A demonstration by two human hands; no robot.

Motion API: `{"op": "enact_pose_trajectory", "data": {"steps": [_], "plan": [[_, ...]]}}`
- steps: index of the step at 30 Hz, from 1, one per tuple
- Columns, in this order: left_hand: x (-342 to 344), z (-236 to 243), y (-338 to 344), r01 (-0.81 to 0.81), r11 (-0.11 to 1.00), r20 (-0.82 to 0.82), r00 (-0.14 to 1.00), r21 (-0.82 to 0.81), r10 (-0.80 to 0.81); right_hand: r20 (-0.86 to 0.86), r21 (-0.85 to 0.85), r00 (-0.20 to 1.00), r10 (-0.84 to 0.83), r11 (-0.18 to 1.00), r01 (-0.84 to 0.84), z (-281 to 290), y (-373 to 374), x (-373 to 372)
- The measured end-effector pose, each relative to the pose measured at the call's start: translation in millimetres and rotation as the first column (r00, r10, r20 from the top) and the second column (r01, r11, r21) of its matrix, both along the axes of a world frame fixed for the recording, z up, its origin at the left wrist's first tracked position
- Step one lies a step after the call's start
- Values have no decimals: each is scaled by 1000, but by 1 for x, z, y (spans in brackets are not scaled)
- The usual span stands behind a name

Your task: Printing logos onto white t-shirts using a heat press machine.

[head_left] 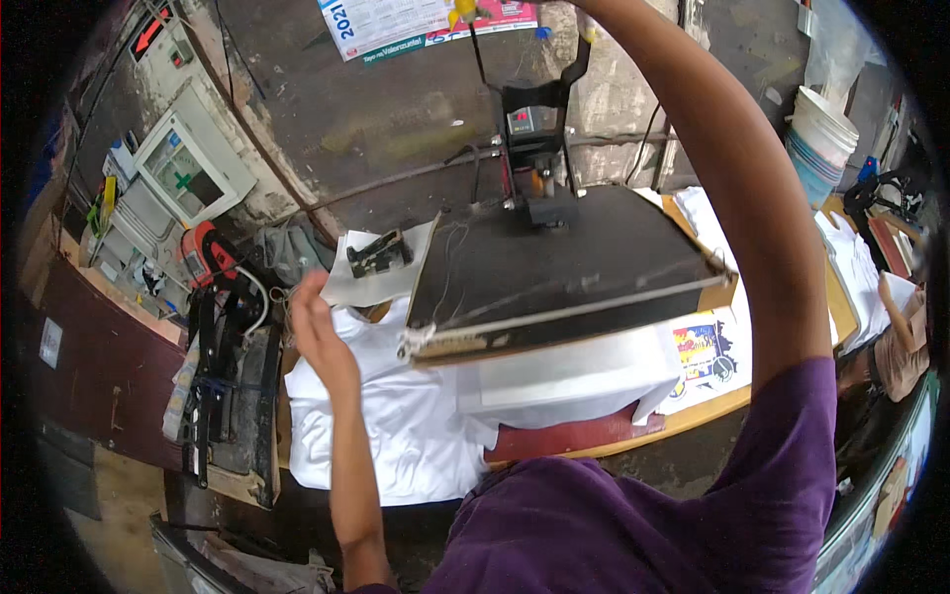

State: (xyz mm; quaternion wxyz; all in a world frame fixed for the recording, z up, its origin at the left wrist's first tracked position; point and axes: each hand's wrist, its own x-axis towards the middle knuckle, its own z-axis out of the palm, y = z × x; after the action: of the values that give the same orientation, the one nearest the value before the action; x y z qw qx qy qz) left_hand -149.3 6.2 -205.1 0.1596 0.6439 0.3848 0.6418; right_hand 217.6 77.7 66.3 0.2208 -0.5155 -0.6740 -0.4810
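Note:
My left hand (322, 327) is raised with fingers stretched out, holding nothing, left of the heat press's black top plate (559, 267). My right arm (722, 148) reaches up to the top edge near the press's upright lever (582, 54); the hand is mostly cut off there, its grip unclear. A white shirt (376, 436) hangs over the bench front. White fabric (554, 376) covers the lower bed under the raised plate. A black tool (376, 255) rests on white sheets at the left, and a colour print (708, 351) lies at the right.
At the left are a red-and-black machine (208, 252), black equipment (213, 386) and a white wall cabinet (183, 163). Stacked buckets (819, 144) and folded white garments (856, 277) stand at the right. Another person (896, 351) works at the right edge. A calendar (416, 25) hangs on the wall.

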Motion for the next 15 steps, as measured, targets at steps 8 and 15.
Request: {"op": "enact_pose_trajectory", "data": {"steps": [8, 15], "plan": [[23, -128, -96, 200, 980, -755, 643, 4, -128, -263, 154, 867, 424, 905, -396, -47, -88, -55], [22, -158, -99, 467, 879, -813, 548, 101, -198, -825, -371, 565, -2, 755, -540, -278, -293, -116]]}}
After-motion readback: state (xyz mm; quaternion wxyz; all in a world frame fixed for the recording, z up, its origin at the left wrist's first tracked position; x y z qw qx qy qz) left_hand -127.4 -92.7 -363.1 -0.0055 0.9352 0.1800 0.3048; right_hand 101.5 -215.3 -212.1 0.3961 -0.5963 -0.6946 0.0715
